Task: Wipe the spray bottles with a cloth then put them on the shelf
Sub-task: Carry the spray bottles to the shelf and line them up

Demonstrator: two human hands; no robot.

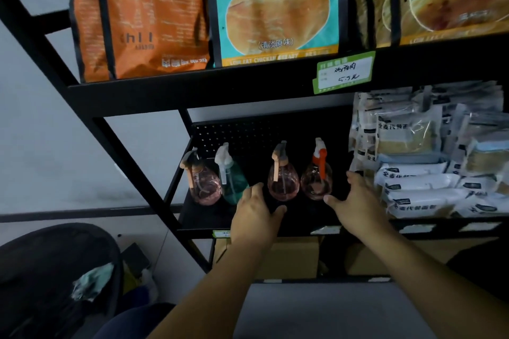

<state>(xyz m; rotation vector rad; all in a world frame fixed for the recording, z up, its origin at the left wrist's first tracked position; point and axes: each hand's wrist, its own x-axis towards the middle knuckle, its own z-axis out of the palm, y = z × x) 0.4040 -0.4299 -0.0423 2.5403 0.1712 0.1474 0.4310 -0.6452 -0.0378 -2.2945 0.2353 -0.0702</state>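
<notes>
Several spray bottles stand in a row on the black shelf (203, 221). From left: a pink bottle with a grey and peach trigger (203, 187), a teal bottle with a white trigger (232, 183), a pink bottle with a peach trigger (283, 180), and a pink bottle with an orange trigger (316, 180). My left hand (254, 213) hovers in front of the teal bottle, fingers relaxed, holding nothing. My right hand (355, 201) is spread just right of the orange-trigger bottle, thumb near its base. A teal cloth (92, 282) lies on a dark chair at lower left.
White food packets (424, 190) are piled on the right half of the same shelf. Large snack bags (275, 8) fill the shelf above, with a green price tag (344, 73) on its edge. Cardboard boxes (292, 259) sit below. A dark chair (55, 270) stands at lower left.
</notes>
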